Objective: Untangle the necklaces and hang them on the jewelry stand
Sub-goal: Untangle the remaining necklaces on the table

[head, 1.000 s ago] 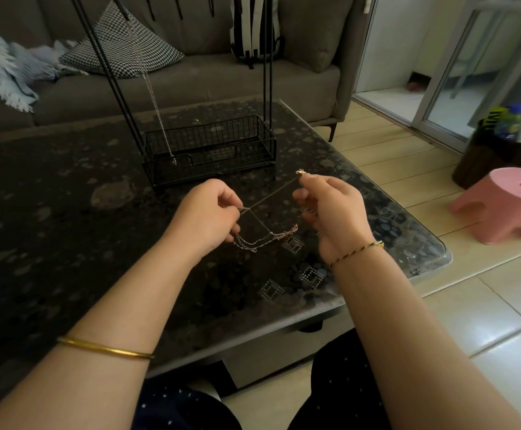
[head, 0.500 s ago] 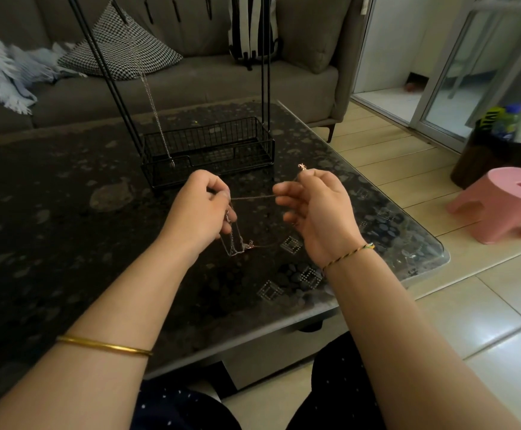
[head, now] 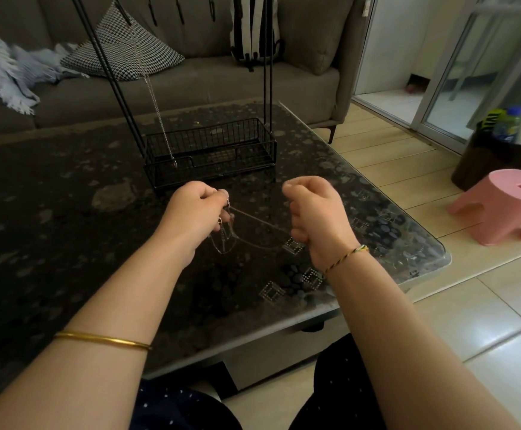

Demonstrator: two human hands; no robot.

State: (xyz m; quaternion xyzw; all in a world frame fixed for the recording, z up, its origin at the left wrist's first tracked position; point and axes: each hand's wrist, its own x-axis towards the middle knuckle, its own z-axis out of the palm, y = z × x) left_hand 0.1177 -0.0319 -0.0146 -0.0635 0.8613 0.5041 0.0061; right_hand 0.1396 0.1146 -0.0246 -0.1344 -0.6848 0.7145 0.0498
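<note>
Thin tangled necklaces hang in loops between my hands, just above the dark glass coffee table. My left hand pinches the bunched chains at its fingertips. One fine strand stretches rightward to my right hand, whose fingers are curled round it. Behind my hands stands the black wire jewelry stand, a basket base with tall thin rods rising out of view. One silver chain hangs from it, its end reaching the basket's front left corner.
A grey sofa with a checked cushion, a pale blue throw and a striped bag runs along the back. To the right of the table are a pink plastic stool, a dark bin and a sliding glass door. The table's right corner is rounded.
My right hand has dropped lower and curled into a fist, drawing the strand out to the right. My left hand has stayed in place, the looped chains still hanging below it.
</note>
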